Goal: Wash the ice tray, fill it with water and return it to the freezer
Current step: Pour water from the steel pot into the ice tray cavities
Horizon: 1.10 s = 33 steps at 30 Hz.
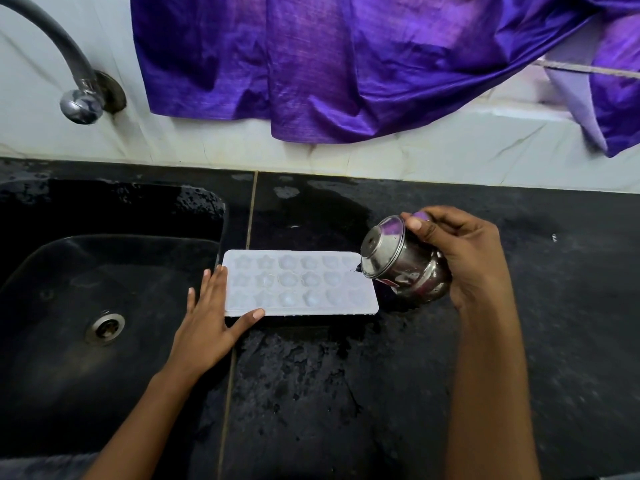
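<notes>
Currently filling: right hand (464,258) gripping steel pot (405,268), tipping over ice tray (301,282) right end; left hand (211,317), flat, steadying left edge. Next needing slow, even pour.

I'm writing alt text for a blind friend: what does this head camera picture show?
A person's right hand tips a small steel pot over the right end of a white ice tray on a black counter, while the left hand, fingers straight, steadies its left end. A black sink and tap lie to the left; purple cloth hangs behind.
</notes>
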Tool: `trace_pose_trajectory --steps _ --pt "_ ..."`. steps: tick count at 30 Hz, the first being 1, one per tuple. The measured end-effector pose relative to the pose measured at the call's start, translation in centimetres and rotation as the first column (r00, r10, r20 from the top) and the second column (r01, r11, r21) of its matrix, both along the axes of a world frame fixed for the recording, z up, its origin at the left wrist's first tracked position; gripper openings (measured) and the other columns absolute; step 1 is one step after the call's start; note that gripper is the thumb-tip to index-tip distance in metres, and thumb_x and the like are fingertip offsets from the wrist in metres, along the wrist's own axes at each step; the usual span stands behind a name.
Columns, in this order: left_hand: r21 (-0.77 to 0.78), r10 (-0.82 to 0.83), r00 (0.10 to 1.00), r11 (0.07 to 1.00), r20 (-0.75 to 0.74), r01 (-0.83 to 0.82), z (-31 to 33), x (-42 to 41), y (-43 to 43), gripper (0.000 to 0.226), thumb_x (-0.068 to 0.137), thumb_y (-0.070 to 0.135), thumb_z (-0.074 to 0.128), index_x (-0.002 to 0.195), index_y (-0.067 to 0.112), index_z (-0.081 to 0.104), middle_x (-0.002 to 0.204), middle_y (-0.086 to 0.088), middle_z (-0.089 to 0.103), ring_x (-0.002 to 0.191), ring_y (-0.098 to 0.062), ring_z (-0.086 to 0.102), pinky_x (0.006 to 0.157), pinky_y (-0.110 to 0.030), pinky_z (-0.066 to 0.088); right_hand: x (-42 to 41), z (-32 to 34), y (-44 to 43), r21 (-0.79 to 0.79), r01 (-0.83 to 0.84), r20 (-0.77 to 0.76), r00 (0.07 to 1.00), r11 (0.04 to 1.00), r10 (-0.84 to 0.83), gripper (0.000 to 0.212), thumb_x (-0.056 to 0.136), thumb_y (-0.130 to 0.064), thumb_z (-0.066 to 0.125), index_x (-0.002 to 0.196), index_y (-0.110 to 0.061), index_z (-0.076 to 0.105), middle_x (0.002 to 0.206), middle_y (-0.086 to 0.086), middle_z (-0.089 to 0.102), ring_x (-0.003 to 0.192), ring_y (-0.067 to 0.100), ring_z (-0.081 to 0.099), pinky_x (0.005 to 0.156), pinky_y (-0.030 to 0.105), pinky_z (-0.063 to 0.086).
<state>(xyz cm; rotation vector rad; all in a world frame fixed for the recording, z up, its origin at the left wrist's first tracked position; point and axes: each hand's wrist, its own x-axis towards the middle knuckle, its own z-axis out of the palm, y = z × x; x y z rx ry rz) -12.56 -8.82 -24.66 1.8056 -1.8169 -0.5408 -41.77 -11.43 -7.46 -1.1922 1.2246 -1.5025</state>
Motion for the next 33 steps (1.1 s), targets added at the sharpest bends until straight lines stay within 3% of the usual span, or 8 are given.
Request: trace_pose_trajectory --steps 11,15,24,33 --pt "-0.005 0.001 1.000 1.000 0.002 -0.001 0.1 -0.1 0.0 0.104 0.074 0.074 0.036 0.152 0.018 -0.003 0.159 0.007 -0.003 0.141 -0.001 -0.017 0.116 -0.030 -0.011 0.0 -0.1 -0.1 -0.006 -0.015 0.026 1.000 1.000 0.015 0.016 0.056 -0.011 0.074 0.071 -0.015 0.070 0.069 -0.003 0.073 0.071 0.011 0.069 0.062 0.020 0.054" --pt "-0.012 -0.003 1.000 1.000 0.005 0.003 0.0 0.0 0.0 0.103 0.074 0.074 0.036 0.152 0.018 -0.003 0.159 0.006 -0.003 0.142 -0.002 -0.017 0.115 -0.029 -0.012 -0.1 -0.4 -0.2 0.010 -0.016 0.030 0.999 1.000 0.015 0.014 0.063 -0.004 0.073 0.074 -0.012 0.069 0.068 -0.005 0.073 0.068 0.008 0.068 0.059 0.017 0.052" --pt "-0.015 0.003 1.000 1.000 0.016 -0.003 -0.2 0.1 0.0 0.104 0.074 0.076 0.036 0.152 0.019 -0.003 0.159 0.007 -0.002 0.142 -0.002 -0.016 0.115 -0.029 -0.011 0.2 -0.9 -0.5 0.113 -0.029 0.157 0.988 0.993 0.011 0.018 0.057 -0.012 0.073 0.074 -0.010 0.067 0.072 0.000 0.073 0.072 0.012 0.068 0.067 0.023 0.056" --pt "-0.012 0.004 1.000 1.000 0.018 -0.004 0.0 -0.1 0.0 0.109 0.073 0.084 0.031 0.152 0.018 -0.003 0.159 0.006 -0.003 0.142 -0.003 -0.016 0.116 -0.029 -0.011 1.8 -1.3 -0.7 0.118 -0.105 0.086 0.992 0.987 0.095 0.017 0.058 -0.012 0.072 0.074 -0.010 0.067 0.073 0.000 0.074 0.075 0.012 0.070 0.071 0.024 0.057"
